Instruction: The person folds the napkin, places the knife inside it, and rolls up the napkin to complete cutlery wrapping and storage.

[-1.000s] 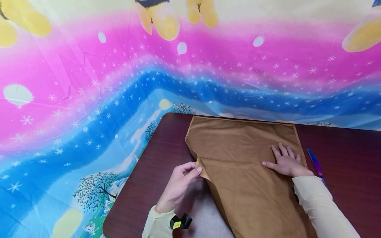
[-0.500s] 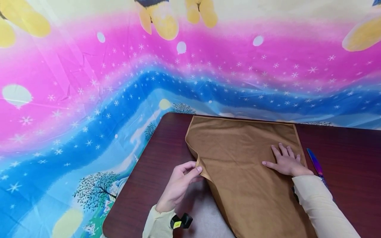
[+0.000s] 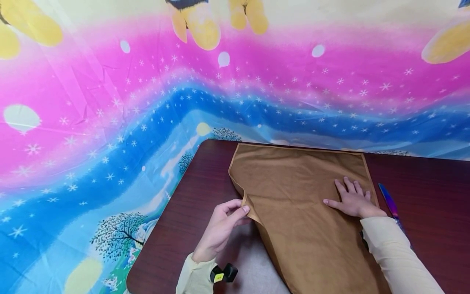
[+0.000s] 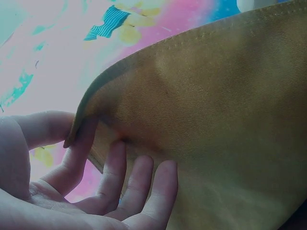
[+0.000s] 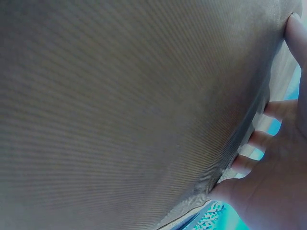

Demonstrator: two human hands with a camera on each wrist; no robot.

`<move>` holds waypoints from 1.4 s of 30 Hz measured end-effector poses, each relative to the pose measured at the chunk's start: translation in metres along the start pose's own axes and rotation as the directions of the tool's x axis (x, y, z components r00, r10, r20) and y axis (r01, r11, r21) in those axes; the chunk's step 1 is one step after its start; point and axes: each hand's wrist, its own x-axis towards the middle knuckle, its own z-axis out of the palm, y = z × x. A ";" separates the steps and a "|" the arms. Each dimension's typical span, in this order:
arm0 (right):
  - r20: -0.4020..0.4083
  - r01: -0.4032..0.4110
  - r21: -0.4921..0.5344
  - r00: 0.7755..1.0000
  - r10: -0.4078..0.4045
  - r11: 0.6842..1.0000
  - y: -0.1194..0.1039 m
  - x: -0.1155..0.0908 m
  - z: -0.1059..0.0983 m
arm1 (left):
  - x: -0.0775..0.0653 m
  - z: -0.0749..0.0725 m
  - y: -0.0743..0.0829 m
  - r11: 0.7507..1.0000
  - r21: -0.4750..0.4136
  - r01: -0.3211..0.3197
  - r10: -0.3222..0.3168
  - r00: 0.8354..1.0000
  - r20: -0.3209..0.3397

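A brown cloth (image 3: 290, 192) with a stitched hem is spread over the dark red table, running off the bottom of the head view. My left hand (image 3: 220, 228) pinches its left edge between thumb and index finger, lifting that edge into a fold. In the left wrist view the hem (image 4: 84, 100) passes between thumb and index finger, the other fingers lying behind the cloth. My right hand (image 3: 352, 201) lies palm down near the cloth's right edge, fingers spread. The right wrist view shows its fingertips touching the brown fabric (image 5: 144, 110).
A knife (image 3: 388, 200) with an iridescent blade lies right of the cloth, partly behind the right sleeve (image 3: 393, 241). The table (image 3: 180, 204) has a rounded left corner. A grey surface (image 3: 253, 261) shows below the lifted edge. A printed backdrop (image 3: 235, 81) hangs behind the table.
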 end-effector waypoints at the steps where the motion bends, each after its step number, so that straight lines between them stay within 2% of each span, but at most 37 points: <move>1: -0.005 0.000 0.002 1.000 0.000 1.000 0.002 0.001 0.002 | 0.000 0.000 0.000 1.000 0.000 0.000 0.000 1.000 -0.003; 18: 0.011 -0.003 -0.008 1.000 0.003 1.000 -0.003 -0.001 -0.003 | 0.003 0.003 0.000 1.000 -0.004 0.015 -0.016 1.000 -0.003; 27: 0.018 -0.011 -0.006 1.000 0.011 1.000 0.005 0.003 0.003 | 0.003 0.005 0.001 1.000 -0.005 0.009 -0.009 1.000 -0.005; 42: 0.039 -0.008 -0.015 0.999 0.009 1.000 -0.005 -0.003 -0.005 | 0.003 0.005 0.003 1.000 -0.012 0.009 -0.009 1.000 -0.017</move>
